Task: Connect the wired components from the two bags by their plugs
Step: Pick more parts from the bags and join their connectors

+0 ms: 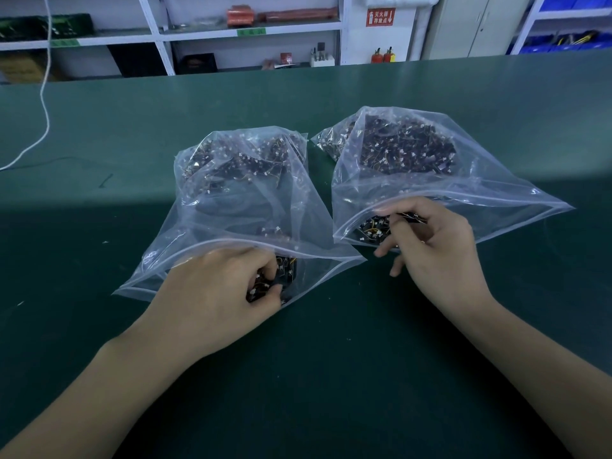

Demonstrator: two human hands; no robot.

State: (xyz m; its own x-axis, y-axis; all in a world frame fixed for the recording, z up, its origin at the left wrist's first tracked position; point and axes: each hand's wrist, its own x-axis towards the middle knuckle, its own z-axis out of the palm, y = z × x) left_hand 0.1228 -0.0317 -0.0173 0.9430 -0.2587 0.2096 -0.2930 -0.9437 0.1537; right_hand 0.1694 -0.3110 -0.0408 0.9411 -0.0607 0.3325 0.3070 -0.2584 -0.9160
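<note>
Two clear plastic zip bags lie side by side on the green table, both full of small dark wired components with white plugs. My left hand [228, 286] reaches into the mouth of the left bag [231, 207] and its fingers close on a dark wired component [281, 276] there. At the mouth of the right bag [463, 190], my right hand [433, 240] pinches a thin dark wired component [410, 217] between thumb and forefinger. More loose components [371, 230] lie just inside that opening.
The green table [331, 359] stretches wide around both bags. A white cable [43, 104] hangs down at the far left and trails onto the table. White shelving [165, 44] with boxes and tools stands behind the table.
</note>
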